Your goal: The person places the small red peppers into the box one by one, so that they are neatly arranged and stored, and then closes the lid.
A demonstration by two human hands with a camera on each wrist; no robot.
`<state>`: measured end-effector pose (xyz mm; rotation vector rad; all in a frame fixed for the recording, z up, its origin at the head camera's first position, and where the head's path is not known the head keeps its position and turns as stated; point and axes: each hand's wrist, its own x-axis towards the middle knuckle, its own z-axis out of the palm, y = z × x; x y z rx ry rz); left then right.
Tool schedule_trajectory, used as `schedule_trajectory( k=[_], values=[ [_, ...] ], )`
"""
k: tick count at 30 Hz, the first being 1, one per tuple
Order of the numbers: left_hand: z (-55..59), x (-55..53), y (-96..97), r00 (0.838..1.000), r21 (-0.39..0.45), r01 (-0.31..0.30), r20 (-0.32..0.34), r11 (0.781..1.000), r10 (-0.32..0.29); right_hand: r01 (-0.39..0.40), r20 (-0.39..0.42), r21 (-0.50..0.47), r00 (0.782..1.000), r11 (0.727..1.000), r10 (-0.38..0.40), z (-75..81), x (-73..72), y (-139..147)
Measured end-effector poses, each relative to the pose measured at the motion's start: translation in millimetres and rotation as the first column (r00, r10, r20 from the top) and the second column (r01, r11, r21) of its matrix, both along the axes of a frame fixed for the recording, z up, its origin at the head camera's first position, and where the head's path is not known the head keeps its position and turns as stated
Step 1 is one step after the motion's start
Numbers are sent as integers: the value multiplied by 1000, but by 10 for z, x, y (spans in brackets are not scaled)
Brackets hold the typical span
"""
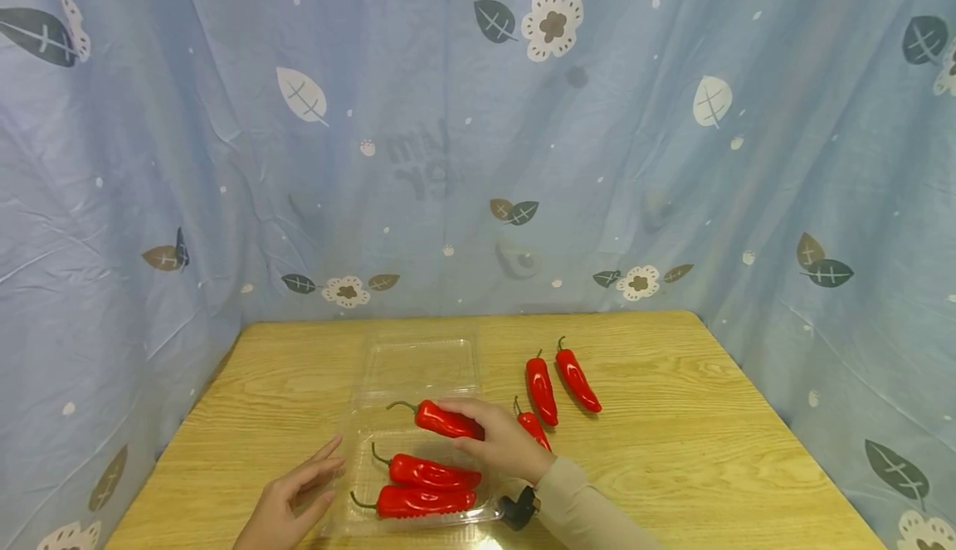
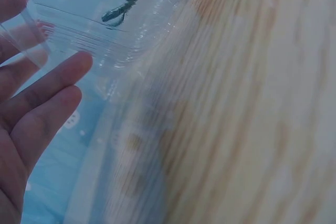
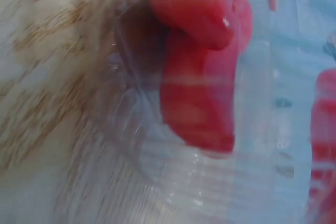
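R hand [image 1: 504,440] w/ glossy red grn-stemmed pepper [image 1: 442,419]

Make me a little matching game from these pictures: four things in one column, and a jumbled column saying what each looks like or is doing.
Things:
1. Left hand
2. Right hand
3. Plastic container
4. Curtain

Descriptions:
A. Blue, with leaves and flowers
B. See-through, with two peppers lying in it
C. Beside the container, holding no pepper
D. Holding a red pepper

Pairs: 1-C, 2-D, 3-B, 4-A
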<state>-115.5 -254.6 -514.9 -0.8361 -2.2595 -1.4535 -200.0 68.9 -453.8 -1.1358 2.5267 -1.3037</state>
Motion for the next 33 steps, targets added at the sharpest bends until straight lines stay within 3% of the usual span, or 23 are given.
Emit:
schedule_trajectory(
  k=[15,23,33],
  values=[
    [15,12,24,997,-9,-57,60,998,57,5,-65,52,998,999,-2,20,-12,-121],
    [13,2,17,997,-7,-48,67,999,49,-7,-110,54,994,999,13,-28,-43,-153],
    [6,6,9,999,4,-30,41,1000,30,-61,-46,78,997,995,65,-51,-43,-172]
  ],
)
